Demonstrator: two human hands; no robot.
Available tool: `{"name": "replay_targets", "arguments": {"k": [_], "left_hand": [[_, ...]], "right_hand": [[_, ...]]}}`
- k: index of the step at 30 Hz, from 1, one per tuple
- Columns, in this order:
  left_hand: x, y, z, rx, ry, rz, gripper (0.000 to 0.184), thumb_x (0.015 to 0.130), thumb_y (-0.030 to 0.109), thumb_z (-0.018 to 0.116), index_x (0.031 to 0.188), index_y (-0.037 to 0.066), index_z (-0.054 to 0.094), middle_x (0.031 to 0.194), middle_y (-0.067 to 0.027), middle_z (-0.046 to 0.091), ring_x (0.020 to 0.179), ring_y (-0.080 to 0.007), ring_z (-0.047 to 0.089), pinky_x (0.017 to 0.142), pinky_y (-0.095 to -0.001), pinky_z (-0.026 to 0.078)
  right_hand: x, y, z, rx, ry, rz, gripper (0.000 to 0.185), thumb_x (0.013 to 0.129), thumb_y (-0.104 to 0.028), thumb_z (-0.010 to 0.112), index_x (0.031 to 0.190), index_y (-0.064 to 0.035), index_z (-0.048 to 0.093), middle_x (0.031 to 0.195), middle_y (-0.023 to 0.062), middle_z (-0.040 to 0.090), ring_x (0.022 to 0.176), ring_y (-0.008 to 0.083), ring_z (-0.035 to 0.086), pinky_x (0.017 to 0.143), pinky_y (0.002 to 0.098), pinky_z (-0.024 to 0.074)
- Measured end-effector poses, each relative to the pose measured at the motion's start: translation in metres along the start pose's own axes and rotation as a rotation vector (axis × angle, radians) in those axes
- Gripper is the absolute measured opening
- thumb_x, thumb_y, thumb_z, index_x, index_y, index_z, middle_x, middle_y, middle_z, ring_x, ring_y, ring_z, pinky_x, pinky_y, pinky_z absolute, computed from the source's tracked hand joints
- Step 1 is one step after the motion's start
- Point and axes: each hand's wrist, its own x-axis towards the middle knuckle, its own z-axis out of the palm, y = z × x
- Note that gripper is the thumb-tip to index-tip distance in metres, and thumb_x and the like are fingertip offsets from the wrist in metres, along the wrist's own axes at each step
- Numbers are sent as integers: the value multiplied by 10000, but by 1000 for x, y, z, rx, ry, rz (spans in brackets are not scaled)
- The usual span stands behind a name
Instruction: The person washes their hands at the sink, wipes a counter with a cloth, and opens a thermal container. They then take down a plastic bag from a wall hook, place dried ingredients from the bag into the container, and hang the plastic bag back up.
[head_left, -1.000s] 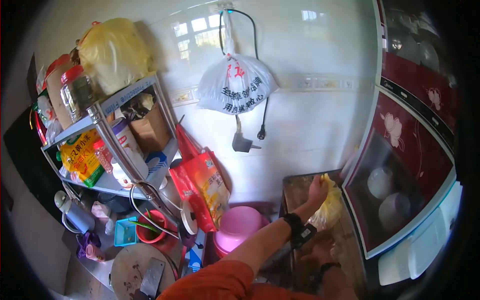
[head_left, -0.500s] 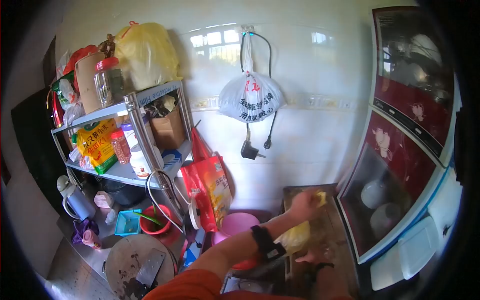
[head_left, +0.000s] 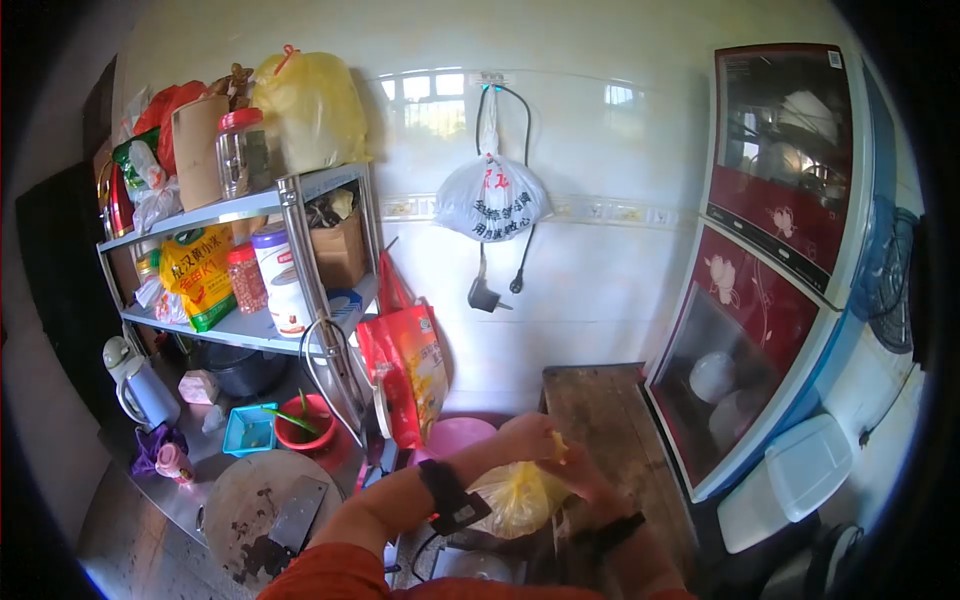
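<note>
A yellow translucent plastic bag [head_left: 522,498] hangs below my hands, bulging, with its top gathered. My left hand [head_left: 528,440] is closed on the bunched top of the bag, a bit of yellow showing at its fingertips. Close beside it, my right hand [head_left: 583,474] also has its fingers closed around the gathered neck. What the bag holds cannot be made out. A black device is strapped on my left wrist and a dark band circles my right wrist.
A wooden table [head_left: 600,410] stands against the wall, beside a dark red cabinet [head_left: 740,330]. Left are a pink basin [head_left: 460,437], a red shopping bag [head_left: 405,375], a loaded metal shelf [head_left: 240,340], and a round chopping board [head_left: 250,500] with a cleaver [head_left: 303,510].
My left hand has come down and left from over the table, bringing the yellow bag along. My right hand has risen to meet it at the bag's top. The view has shifted slightly.
</note>
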Motion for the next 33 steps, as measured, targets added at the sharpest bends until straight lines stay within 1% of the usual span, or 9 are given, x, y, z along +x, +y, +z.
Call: {"name": "replay_targets", "arguments": {"k": [2, 5, 8, 16, 22, 26, 28, 29, 33], "left_hand": [[-14, -10, -11, -16, -209, 40, 254, 714, 247, 535, 835, 28, 580, 743, -159, 585, 720, -302, 573, 625, -391, 431], [-36, -21, -24, -355, -459, -36, 249, 762, 257, 555, 846, 24, 564, 760, -84, 588, 712, -212, 572, 599, -337, 423], [-57, -37, -6, -1084, -224, -36, 264, 807, 270, 546, 813, 6, 552, 708, -46, 552, 684, -141, 556, 568, -266, 420], [-56, -41, 15, -802, 205, -418, 206, 820, 198, 532, 718, 19, 520, 633, -46, 537, 572, -113, 515, 483, -247, 406], [-77, -6, -5, -508, -2, 115, 256, 837, 247, 503, 820, -4, 548, 633, -37, 541, 601, -117, 519, 561, -295, 432], [-74, -10, -30, -524, 32, -226, 240, 825, 259, 524, 838, 23, 570, 714, -87, 566, 685, -133, 519, 631, -308, 433], [-71, -28, -17, -380, 157, -274, 217, 821, 247, 532, 820, 32, 559, 750, -98, 570, 701, -135, 513, 633, -302, 428], [-60, -65, 22, -635, 325, -2, 196, 823, 233, 528, 817, 38, 545, 744, -101, 570, 676, -142, 510, 601, -311, 426], [-74, -26, -10, -616, 137, -15, 225, 811, 215, 515, 769, -5, 534, 675, -80, 544, 562, -148, 514, 479, -295, 410]], "right_hand": [[-6, -6, 4, -103, 39, 85, 261, 775, -202, 612, 933, -5, 549, 868, 42, 587, 811, 150, 549, 741, 277, 427], [-13, -6, 10, 544, -9, 108, 168, 798, -189, 580, 857, -32, 560, 807, 44, 581, 743, 131, 553, 658, 278, 447], [-9, -9, 15, 662, -53, 118, 134, 817, -173, 551, 834, -40, 551, 778, 46, 571, 682, 116, 549, 613, 254, 439], [-7, -66, 35, 252, -79, 253, 194, 831, -208, 528, 778, -22, 519, 606, 21, 516, 539, 84, 477, 521, 214, 395], [12, -51, 23, 307, 133, 161, 222, 855, -231, 501, 784, -23, 524, 606, 8, 502, 542, 70, 464, 508, 207, 367], [3, -84, 64, 366, 192, 245, 230, 875, -248, 465, 752, -59, 511, 607, -14, 477, 543, 61, 435, 485, 212, 346], [4, -67, 48, 163, -23, -45, 196, 850, -229, 489, 736, -71, 511, 662, -26, 468, 609, 59, 432, 505, 213, 345], [9, -64, 45, 165, 59, 51, 168, 842, -231, 498, 823, -65, 479, 733, -7, 459, 620, 67, 433, 512, 220, 349], [28, -67, 40, 193, 274, 189, 272, 831, -272, 509, 958, -39, 452, 796, 12, 438, 640, 89, 430, 549, 254, 369]]}}
